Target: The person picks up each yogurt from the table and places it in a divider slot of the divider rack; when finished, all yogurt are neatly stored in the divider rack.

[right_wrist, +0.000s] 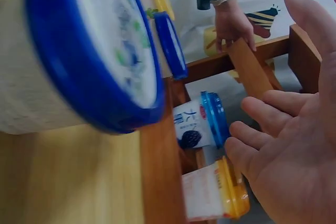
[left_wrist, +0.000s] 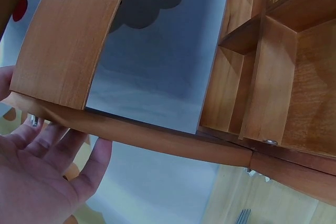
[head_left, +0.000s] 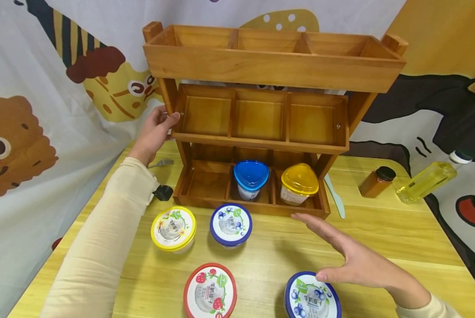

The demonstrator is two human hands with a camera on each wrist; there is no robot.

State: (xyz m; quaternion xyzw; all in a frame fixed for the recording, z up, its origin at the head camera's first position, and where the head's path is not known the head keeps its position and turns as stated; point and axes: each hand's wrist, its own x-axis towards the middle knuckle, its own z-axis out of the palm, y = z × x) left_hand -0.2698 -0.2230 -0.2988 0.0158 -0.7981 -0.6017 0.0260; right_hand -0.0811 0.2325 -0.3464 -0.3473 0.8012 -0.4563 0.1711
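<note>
Left grip (head_left: 153,133): pinching the left side of the three-tier wooden rack (head_left: 275,68) | right grip (head_left: 354,261): spread | nearer blueberry-lidded cup (head_left: 312,299): on the surface (head_left: 259,278), just beside right thumb

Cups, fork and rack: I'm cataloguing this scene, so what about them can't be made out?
Red-lidded cup, head view: near rim cut off by bottom edge.
Closest blue-lidded cup, right wrist view: lid print blurred.
Fork, head view: handle end hidden behind left sleeve.
Wooden rack, left wrist view: cut off by the top and right edges.
</note>
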